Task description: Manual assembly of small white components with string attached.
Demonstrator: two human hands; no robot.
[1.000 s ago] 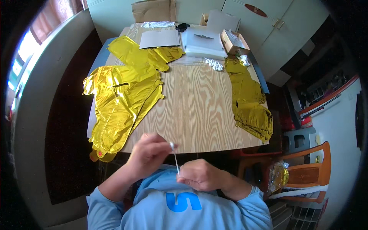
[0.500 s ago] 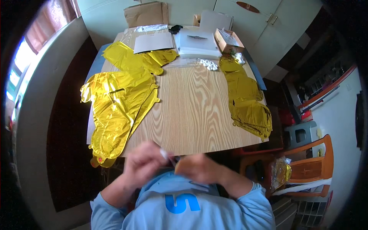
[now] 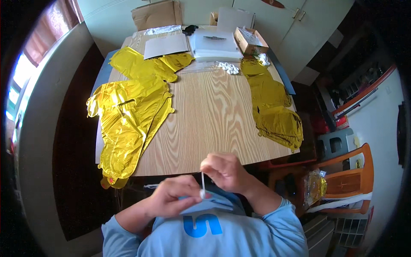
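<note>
My left hand point(image 3: 173, 200) and my right hand point(image 3: 226, 171) are close together in front of my chest, just below the near edge of the wooden table point(image 3: 209, 120). Between them stands a thin white stick point(image 3: 202, 183), upright, with a small white end near my left fingers. Both hands pinch it, the right at the top and the left at the bottom. Flat gold foil balloons point(image 3: 128, 124) lie in a pile on the table's left side. A second stack of gold foil balloons point(image 3: 272, 107) lies along the right side.
At the far end of the table lie white sheets point(image 3: 167, 45), a stack of clear bags point(image 3: 214, 45), an open cardboard box point(image 3: 250, 39) and small white pieces point(image 3: 229, 67). An orange wooden chair point(image 3: 349, 180) stands to the right. White cupboards are behind the table.
My hands moved apart from a tight clasp and the white stick shows upright between them again. The view tilted down, so the table sits lower in the picture.
</note>
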